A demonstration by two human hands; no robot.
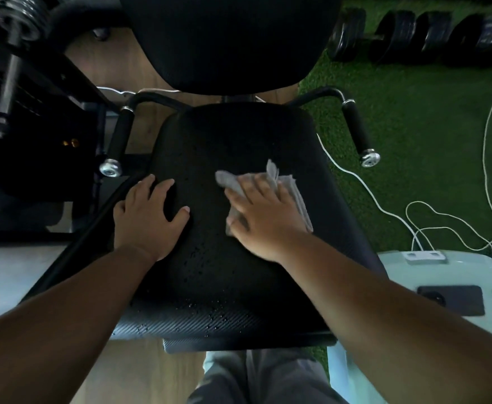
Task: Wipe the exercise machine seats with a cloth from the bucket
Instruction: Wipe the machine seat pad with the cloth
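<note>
- We had the cloth [293, 196] on the far right part of the seat [209, 258], flattened under our right hand [263, 220], fingers spread and straight, pressing it down.
- Our left hand [148, 217] lay open on the seat's left edge, fingers splayed, bracing.
- Droplets showed across the near half of the seat, so we judged that part still unwiped.
- To wipe well, we should keep the palm flat on the cloth, draw it in overlapping strokes from far to near, and cover the edges.
- No bucket was in view.
</note>
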